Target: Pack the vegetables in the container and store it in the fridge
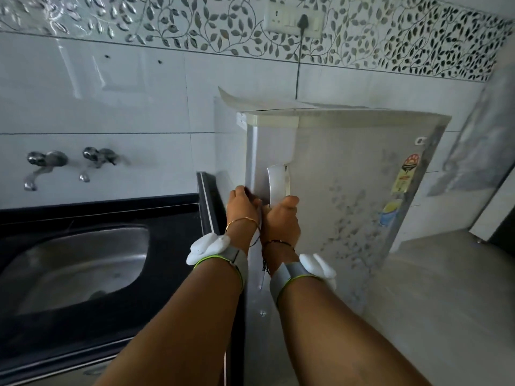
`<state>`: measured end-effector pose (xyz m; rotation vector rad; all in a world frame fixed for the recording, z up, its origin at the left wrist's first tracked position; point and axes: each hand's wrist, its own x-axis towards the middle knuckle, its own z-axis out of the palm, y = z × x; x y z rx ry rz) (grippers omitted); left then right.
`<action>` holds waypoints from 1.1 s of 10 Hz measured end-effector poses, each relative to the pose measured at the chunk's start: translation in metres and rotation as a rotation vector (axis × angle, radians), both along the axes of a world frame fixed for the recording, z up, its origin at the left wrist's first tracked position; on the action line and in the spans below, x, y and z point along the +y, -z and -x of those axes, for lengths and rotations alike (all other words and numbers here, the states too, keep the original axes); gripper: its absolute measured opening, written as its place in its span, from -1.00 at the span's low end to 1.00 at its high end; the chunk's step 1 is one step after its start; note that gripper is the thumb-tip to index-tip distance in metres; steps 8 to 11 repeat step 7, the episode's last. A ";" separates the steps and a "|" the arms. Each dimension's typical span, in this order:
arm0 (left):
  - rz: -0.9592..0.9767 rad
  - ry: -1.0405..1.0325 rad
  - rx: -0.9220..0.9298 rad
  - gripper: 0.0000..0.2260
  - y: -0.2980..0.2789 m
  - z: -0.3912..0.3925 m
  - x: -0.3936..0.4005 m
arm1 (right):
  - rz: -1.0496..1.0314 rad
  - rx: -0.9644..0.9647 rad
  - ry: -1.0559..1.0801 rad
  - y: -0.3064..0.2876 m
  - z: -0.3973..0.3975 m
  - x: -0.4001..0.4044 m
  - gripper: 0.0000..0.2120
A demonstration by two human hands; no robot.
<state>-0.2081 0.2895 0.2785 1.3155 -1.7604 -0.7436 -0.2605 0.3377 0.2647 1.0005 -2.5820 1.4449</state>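
A small silver fridge (348, 176) with a leaf pattern and stickers stands right of the counter, its door closed or nearly closed. My right hand (281, 218) wraps the bottom of the white door handle (277, 185). My left hand (242, 204) grips the left edge of the fridge door beside it, fingers curled round the edge. No container or vegetables are in view.
A steel sink (80, 266) sits in the black counter (167, 207) on the left, with two wall taps (72, 162) above. A plug and cord (299, 51) run down from a wall socket behind the fridge. Grey floor (446, 302) lies to the right.
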 end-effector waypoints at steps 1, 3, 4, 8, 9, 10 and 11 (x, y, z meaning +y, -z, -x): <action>0.021 0.032 -0.017 -0.66 0.006 -0.001 -0.006 | 0.028 0.012 -0.008 0.003 0.001 -0.005 -0.52; 0.192 -0.053 -0.464 -0.62 -0.020 -0.022 0.010 | -0.053 0.380 -0.030 -0.009 0.008 0.020 -0.33; 0.397 -0.146 -0.648 -0.53 -0.030 -0.036 0.011 | -0.073 0.586 -0.006 -0.014 0.023 0.029 -0.37; 0.528 -0.190 -0.797 -0.38 -0.063 -0.050 0.025 | 0.090 0.854 0.063 -0.057 0.049 0.036 -0.25; 0.528 -0.190 -0.797 -0.38 -0.063 -0.050 0.025 | 0.090 0.854 0.063 -0.057 0.049 0.036 -0.25; 0.528 -0.190 -0.797 -0.38 -0.063 -0.050 0.025 | 0.090 0.854 0.063 -0.057 0.049 0.036 -0.25; 0.528 -0.190 -0.797 -0.38 -0.063 -0.050 0.025 | 0.090 0.854 0.063 -0.057 0.049 0.036 -0.25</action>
